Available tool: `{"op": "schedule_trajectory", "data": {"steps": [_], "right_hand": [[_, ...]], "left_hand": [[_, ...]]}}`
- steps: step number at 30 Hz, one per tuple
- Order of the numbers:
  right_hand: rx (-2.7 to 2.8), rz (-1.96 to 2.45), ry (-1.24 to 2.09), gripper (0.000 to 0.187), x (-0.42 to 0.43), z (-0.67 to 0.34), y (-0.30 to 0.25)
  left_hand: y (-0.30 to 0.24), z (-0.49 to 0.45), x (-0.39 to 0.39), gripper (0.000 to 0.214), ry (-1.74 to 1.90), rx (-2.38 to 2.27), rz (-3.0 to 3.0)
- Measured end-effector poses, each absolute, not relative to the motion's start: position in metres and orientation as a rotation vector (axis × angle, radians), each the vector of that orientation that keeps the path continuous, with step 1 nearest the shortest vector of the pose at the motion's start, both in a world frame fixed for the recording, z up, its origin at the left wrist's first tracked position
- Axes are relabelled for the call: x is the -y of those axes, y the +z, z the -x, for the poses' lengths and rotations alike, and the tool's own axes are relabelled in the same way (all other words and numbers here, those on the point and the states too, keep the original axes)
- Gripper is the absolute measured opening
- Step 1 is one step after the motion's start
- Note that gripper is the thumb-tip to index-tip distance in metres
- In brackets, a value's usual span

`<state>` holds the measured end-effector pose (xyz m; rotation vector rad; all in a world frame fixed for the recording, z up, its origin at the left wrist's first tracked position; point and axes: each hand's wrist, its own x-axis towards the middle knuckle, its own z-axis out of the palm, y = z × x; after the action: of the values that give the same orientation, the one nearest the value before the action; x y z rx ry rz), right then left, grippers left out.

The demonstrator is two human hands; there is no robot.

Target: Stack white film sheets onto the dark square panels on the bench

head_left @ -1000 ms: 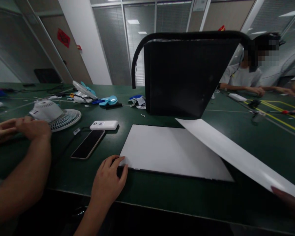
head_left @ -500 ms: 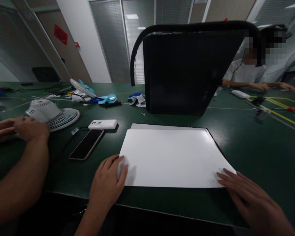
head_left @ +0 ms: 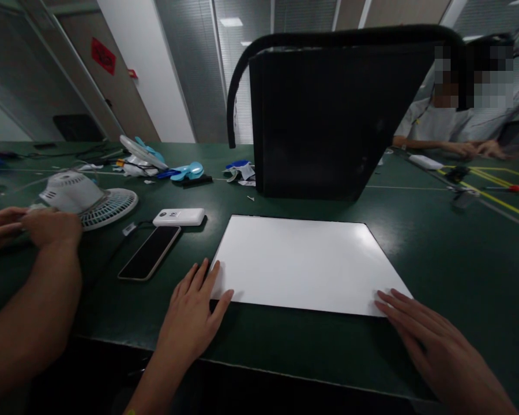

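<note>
A white sheet point(head_left: 303, 262) lies flat on a dark board on the green table point(head_left: 458, 259), squared to the board's edges. My left hand point(head_left: 192, 314) rests open with its fingers spread at the sheet's near left corner. My right hand point(head_left: 432, 340) lies flat and open, fingertips touching the near right corner. Neither hand holds anything.
A large black panel with a curved black arm point(head_left: 324, 115) stands just behind the sheet. A phone point(head_left: 149, 259) and a white power bank point(head_left: 179, 217) lie to the left. Another person's hands point(head_left: 30, 227) work by a white fan point(head_left: 90, 199). A seated person point(head_left: 450, 121) is at the far right.
My right hand brought the white sheet down from the right and laid it on the board. The sheet then slid back into line with the board, and both hands flattened at its near corners.
</note>
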<state>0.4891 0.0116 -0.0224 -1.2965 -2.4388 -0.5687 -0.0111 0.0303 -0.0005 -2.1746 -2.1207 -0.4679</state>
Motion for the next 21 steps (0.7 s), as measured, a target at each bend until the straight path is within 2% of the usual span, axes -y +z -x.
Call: {"op": "schedule_trajectory", "data": {"steps": [10, 21], "right_hand": [[2.457, 1.328, -0.542, 0.054, -0.0127, -0.4791, -0.0195], [2.466, 1.264, -0.536, 0.055, -0.0141, -0.4811, -0.0174]], "left_hand": [[0.0053, 0.0087, -0.0256, 0.055, -0.673, 2.095, 2.152], [0.0063, 0.0076, -0.0235, 0.059, -0.710, 2.102, 2.121]]}}
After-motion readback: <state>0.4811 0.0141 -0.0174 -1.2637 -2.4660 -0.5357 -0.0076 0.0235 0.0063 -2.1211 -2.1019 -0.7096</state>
